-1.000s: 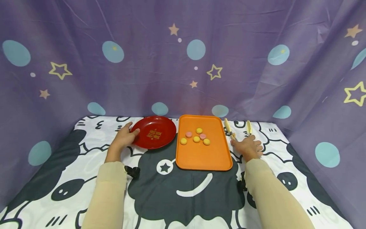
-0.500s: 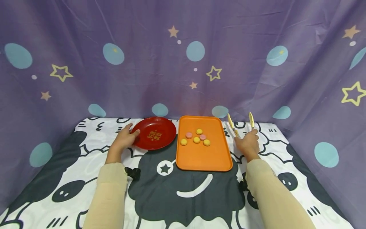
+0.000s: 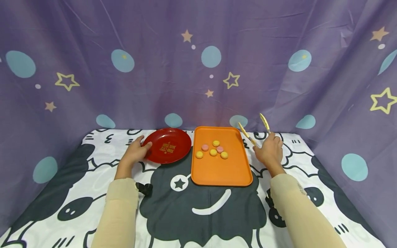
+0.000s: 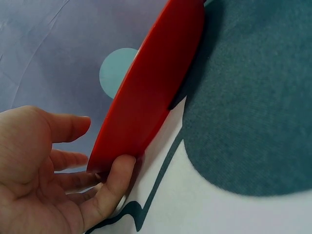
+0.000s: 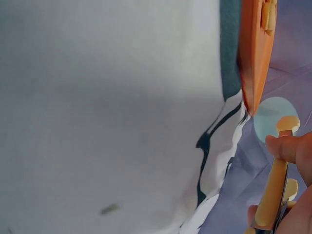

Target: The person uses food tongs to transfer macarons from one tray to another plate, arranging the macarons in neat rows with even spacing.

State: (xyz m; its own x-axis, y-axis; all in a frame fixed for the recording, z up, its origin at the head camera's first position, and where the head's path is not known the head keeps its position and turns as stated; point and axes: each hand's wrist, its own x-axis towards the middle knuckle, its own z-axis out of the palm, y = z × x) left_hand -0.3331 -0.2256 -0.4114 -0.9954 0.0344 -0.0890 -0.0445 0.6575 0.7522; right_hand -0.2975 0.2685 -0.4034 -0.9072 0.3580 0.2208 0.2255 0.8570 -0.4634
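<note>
My left hand (image 3: 135,150) holds the left rim of a round red plate (image 3: 153,151) with gold lettering. In the left wrist view its fingers lie at the edge of the plate (image 4: 141,92). A pair of tongs (image 3: 245,133) with yellow tips and spread arms is gripped in my right hand (image 3: 270,151), right of the orange tray (image 3: 221,174). Seen from the right wrist, the hand (image 5: 300,156) has its fingers round the yellow handle of the tongs (image 5: 272,195). Several yellow macarons (image 3: 213,152) and two pink macarons (image 3: 205,147) lie on the tray.
A patterned cloth (image 3: 173,220) in white and dark grey covers the table. Behind it hangs a purple curtain (image 3: 155,69) with stars and blue spots. Plate and tray sit side by side near the table's back edge.
My right hand has closed round the tongs, lifted them and tilted their tips up and slightly left. The left hand stays at the plate; the macarons keep their places.
</note>
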